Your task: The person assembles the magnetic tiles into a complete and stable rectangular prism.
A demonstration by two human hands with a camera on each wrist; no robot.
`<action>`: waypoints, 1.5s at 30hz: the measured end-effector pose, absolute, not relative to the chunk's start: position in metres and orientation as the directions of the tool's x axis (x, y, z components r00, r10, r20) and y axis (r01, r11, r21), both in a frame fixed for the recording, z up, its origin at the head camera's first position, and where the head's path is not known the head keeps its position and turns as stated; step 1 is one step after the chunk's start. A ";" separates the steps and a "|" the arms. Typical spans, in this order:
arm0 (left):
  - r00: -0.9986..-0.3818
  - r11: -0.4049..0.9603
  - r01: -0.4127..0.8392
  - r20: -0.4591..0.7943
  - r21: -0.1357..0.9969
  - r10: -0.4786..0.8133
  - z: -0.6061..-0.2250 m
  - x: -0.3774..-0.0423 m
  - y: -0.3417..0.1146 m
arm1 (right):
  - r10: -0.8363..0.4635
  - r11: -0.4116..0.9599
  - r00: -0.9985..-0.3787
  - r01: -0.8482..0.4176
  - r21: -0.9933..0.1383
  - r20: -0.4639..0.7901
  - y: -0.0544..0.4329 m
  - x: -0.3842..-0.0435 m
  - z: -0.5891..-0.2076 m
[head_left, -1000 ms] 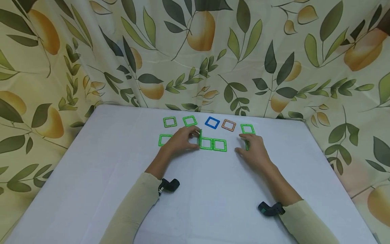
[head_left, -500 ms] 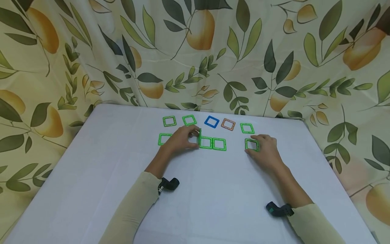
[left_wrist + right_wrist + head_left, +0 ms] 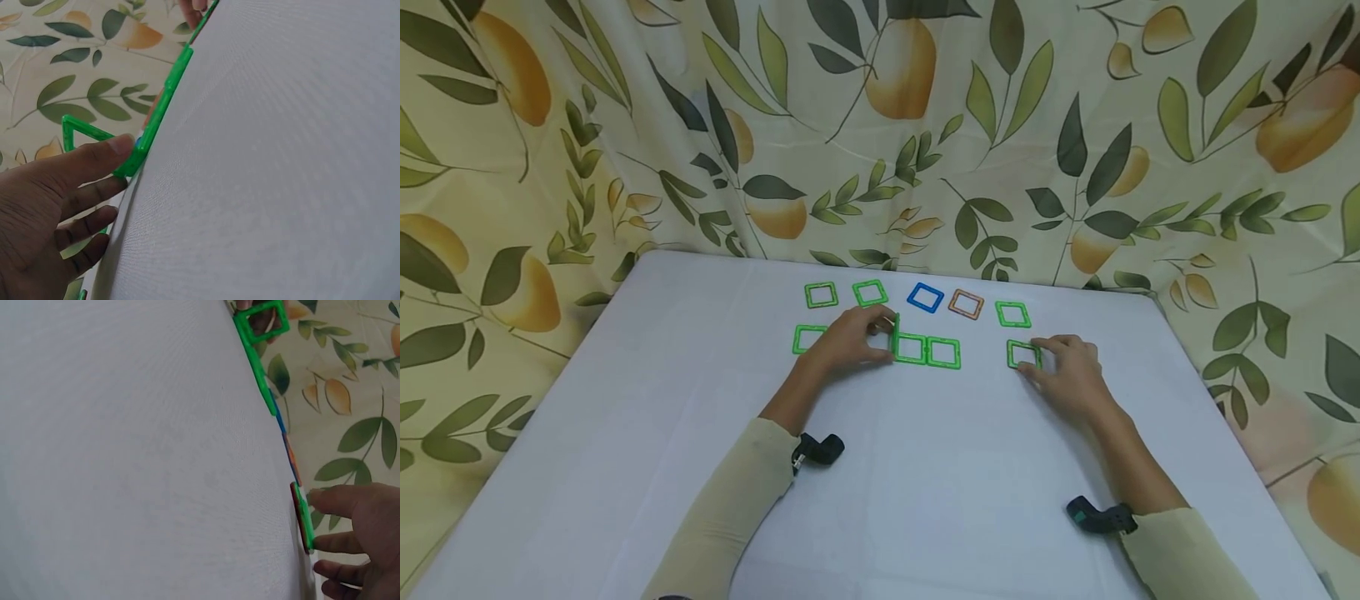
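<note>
My left hand (image 3: 852, 340) pinches a green square frame tile (image 3: 90, 130) that stands upright on its edge. This tile meets the left end of two joined green tiles (image 3: 927, 351) lying flat. To the right, my right hand (image 3: 1070, 377) holds another green square tile (image 3: 1011, 355) flat on the cloth, thumb and forefinger at its near and far edges. In the right wrist view this tile (image 3: 304, 519) appears edge-on, with a dark red layer beneath it. Its remaining right hand fingers extend past the tile.
Along the back lie two green tiles, a blue tile (image 3: 926, 297), an orange tile (image 3: 966, 304) and a further green tile (image 3: 1013, 314). Another green tile (image 3: 806, 339) is partly behind the left hand. A patterned curtain (image 3: 880, 167) hangs behind the white table (image 3: 880, 483).
My right hand has moved right, uncovering the green tile that it earlier hid, its fingers now at the tile's right portion. My left hand keeps its grip on the upright tile.
</note>
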State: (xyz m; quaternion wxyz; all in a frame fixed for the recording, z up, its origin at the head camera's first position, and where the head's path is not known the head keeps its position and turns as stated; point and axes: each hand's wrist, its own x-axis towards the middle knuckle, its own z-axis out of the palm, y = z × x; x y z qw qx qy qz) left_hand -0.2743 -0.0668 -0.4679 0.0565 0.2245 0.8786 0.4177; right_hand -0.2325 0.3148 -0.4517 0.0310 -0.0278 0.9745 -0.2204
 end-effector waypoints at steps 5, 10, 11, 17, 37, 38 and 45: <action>-0.889 0.550 0.361 0.100 0.753 0.447 -0.467 -0.274 -0.066 | -0.085 0.900 -0.996 -0.068 -0.430 -0.022 0.319 -0.231 -0.450; -0.892 0.556 0.357 0.098 0.750 0.441 -0.467 -0.273 -0.066 | -0.085 0.898 -0.996 -0.067 -0.436 -0.023 0.319 -0.231 -0.450; -0.893 0.558 0.356 0.097 0.750 0.439 -0.467 -0.273 -0.066 | -0.085 0.897 -0.996 -0.067 -0.438 -0.020 0.319 -0.231 -0.450; -0.894 0.556 0.355 0.098 0.751 0.438 -0.467 -0.273 -0.066 | -0.082 0.886 -0.996 -0.082 -0.457 0.020 0.318 -0.232 -0.450; -0.894 0.557 0.357 0.101 0.750 0.436 -0.465 -0.272 -0.067 | -0.047 0.768 -0.990 -0.119 -0.629 0.130 0.317 -0.226 -0.449; -0.895 0.558 0.354 0.098 0.751 0.436 -0.465 -0.272 -0.067 | -0.043 0.766 -0.991 -0.116 -0.632 0.129 0.317 -0.226 -0.450; -0.895 0.560 0.348 0.088 0.752 0.438 -0.467 -0.273 -0.067 | -0.040 0.764 -0.992 -0.108 -0.636 0.121 0.314 -0.224 -0.448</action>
